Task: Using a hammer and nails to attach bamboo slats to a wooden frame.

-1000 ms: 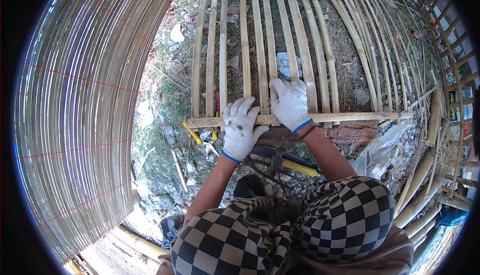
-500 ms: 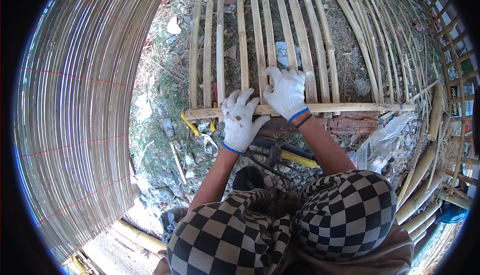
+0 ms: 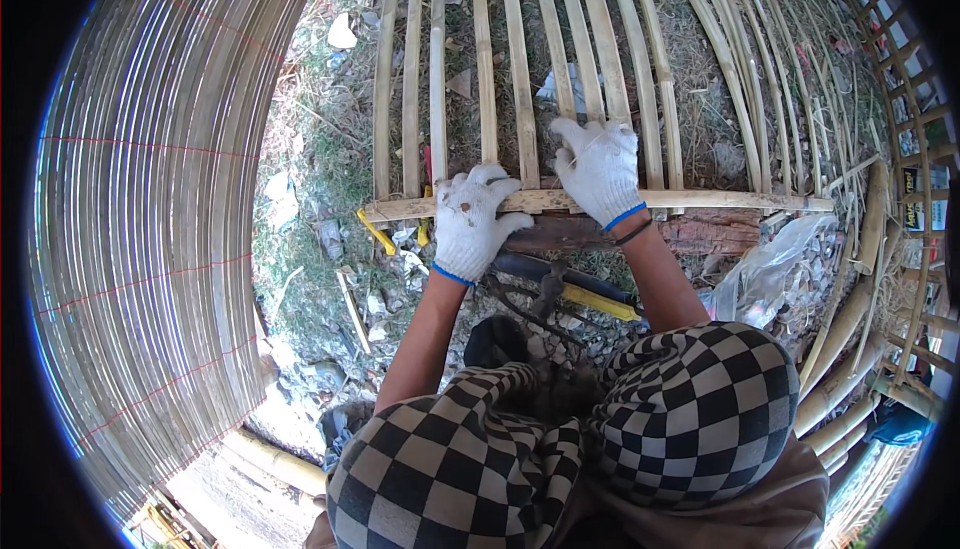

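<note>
Long bamboo slats [image 3: 521, 99] run away from me, their near ends meeting a bamboo crosspiece [image 3: 720, 201] that lies sideways. My left hand [image 3: 474, 221], in a white knit glove, grips the crosspiece, thumb on the near side and fingers over the far side. Just beyond the bar, to its right, my right hand [image 3: 603, 171] wears a matching glove. Its bent fingers close on a slat near its end; the palm covers the ends of neighbouring slats. The fingertips underneath are hidden.
A reddish wooden block [image 3: 700, 233] lies under the crosspiece. Nearer me are a hammer-like tool [image 3: 549, 287] and a yellow-handled tool [image 3: 600, 301]. A rolled slat screen [image 3: 150, 209] stands left; clear plastic [image 3: 765, 274] and bamboo poles [image 3: 840, 349] lie right.
My right hand has shifted right, and a slat beside it has moved right too, widening the gap on its left. My left hand stays on the crosspiece.
</note>
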Demonstrator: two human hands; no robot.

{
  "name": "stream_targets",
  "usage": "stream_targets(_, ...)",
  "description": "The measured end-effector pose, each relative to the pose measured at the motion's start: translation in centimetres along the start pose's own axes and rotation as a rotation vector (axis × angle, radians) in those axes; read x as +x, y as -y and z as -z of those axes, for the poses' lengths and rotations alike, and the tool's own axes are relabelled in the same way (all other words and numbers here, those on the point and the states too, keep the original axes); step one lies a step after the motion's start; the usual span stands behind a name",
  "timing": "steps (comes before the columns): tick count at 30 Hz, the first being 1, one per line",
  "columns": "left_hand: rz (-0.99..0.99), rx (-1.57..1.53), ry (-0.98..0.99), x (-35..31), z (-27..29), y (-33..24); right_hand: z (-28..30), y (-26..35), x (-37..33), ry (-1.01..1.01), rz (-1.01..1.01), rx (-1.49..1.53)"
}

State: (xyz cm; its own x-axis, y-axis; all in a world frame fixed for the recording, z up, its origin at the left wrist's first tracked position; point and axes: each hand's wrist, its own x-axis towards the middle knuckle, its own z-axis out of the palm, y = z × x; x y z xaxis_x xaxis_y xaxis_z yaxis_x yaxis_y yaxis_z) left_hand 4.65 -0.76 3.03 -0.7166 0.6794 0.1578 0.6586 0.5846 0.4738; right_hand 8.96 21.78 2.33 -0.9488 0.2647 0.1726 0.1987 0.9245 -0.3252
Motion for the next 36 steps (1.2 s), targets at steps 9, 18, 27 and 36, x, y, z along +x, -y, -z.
stream_targets(9, 0.03, -0.135, -0.04, -0.6, 0.4, 1.4, 2.1, 1.4, -4.9, -0.012, 0.07, 0.11)
stream_targets(18, -0.038, -0.035, -0.043, -1.2, 1.4, 2.0, 0.3, 1.1, -5.5, 0.026, 0.252, 0.196)
stream_targets(27, -0.067, -0.066, -0.042, -1.6, 0.8, 2.1, -0.6, 0.7, -5.7, -0.077, 0.311, 0.193)
stream_targets(36, -0.073, -0.091, -0.037, -1.2, 0.8, 1.9, -0.3, 1.0, -5.4, -0.093, 0.311, 0.209)
